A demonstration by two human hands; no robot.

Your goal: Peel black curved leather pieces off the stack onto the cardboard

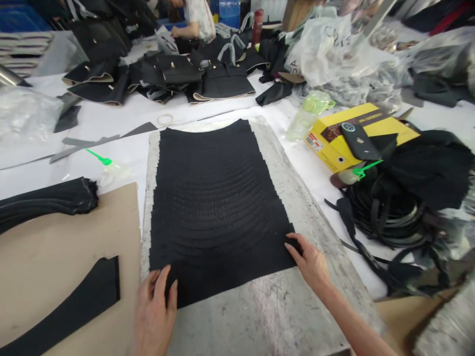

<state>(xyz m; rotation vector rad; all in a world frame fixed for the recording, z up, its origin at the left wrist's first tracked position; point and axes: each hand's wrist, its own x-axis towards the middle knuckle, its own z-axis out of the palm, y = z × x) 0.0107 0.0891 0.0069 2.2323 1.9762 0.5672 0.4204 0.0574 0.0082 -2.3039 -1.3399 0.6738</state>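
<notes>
Left hand point(154, 311) and right hand point(311, 262) at the near corners of the black sheets point(215, 207).

Left fingers point(163, 282) apart, flat on the sheets' near edge at the left corner. Right fingers point(293, 249) together, tips on the right edge by the near corner; whether they pinch it, cannot tell. Sheets lie fanned in overlapping rows down the middle of a grey slab point(267, 316); bare slab shows along the right side and across the near end. Left of the slab, touching it, cardboard point(55, 247) bearing a black strip point(74, 301) and a curved black stack point(48, 198); a green-tipped bottle point(111, 165) just beyond. Right of the slab a narrow white gap, then coiled straps point(386, 212) and a yellow box point(356, 133) crowd that side.
</notes>
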